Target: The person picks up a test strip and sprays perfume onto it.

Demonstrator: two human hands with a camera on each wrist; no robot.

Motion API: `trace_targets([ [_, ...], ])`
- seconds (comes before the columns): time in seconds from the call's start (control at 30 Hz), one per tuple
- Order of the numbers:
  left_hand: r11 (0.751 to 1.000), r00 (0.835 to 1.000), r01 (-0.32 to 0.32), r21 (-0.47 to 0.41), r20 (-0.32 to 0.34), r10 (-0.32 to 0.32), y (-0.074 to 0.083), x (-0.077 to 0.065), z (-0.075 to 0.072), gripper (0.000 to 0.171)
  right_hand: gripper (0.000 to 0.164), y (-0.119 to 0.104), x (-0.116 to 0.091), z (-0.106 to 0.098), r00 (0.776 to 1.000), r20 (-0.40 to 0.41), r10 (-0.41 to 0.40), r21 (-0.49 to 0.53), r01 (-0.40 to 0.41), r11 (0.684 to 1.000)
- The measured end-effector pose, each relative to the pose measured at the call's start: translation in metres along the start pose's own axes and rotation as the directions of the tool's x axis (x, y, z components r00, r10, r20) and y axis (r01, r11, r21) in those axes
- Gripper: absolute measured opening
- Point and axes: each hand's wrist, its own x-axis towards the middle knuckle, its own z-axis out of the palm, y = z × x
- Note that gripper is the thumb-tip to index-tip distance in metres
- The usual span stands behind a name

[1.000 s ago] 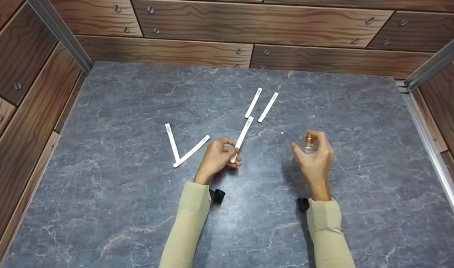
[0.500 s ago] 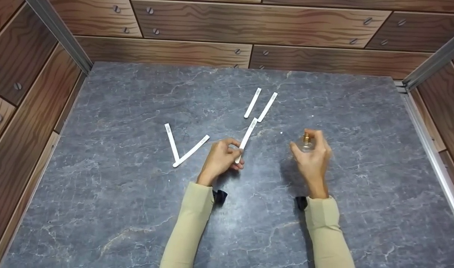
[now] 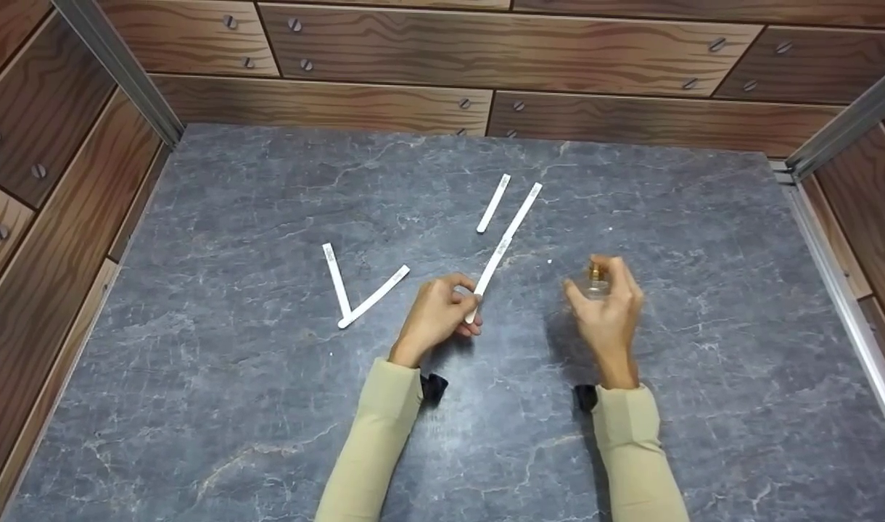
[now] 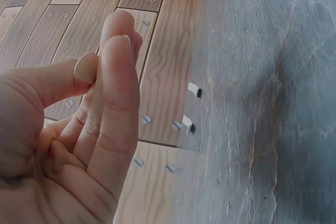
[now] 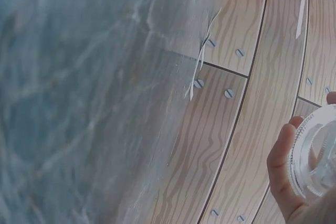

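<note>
In the head view my left hand pinches one white paper perfume test strip near its lower end. The strip slants up to the right, its printed end overlapping the tip of another strip. The left wrist view shows thumb and fingers pressed together, the strip mostly hidden. My right hand grips a small clear glass perfume bottle with a gold neck, the index finger curled over its top. The bottle's clear round glass base shows in the right wrist view. Both hands are raised above the table.
Two strips form a V at left, one upright and one slanted. Another strip lies at the back of the grey marbled table. Wood-patterned panels wall the back and sides.
My left hand has drifted slightly right with its strip, whose far end now overlaps the right back strip. The right hand with the bottle has shifted slightly left.
</note>
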Motion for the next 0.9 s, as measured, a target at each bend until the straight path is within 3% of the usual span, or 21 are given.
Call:
trace_targets([
  [0.5,1.0,1.0,0.011,0.024,0.012,-0.011,0.0021,0.0009,0.0038,0.012,0.036,0.0004,-0.0007,-0.0002,0.999,0.019,-0.039,-0.003,0.039,0.999],
  [0.9,0.998,0.999,0.001,0.068,0.043,-0.004,0.0033,0.0021,0.0041,0.016,0.037,-0.0008,-0.0013,-0.0006,1.0,0.021,-0.003,-0.027,0.003,1.0],
])
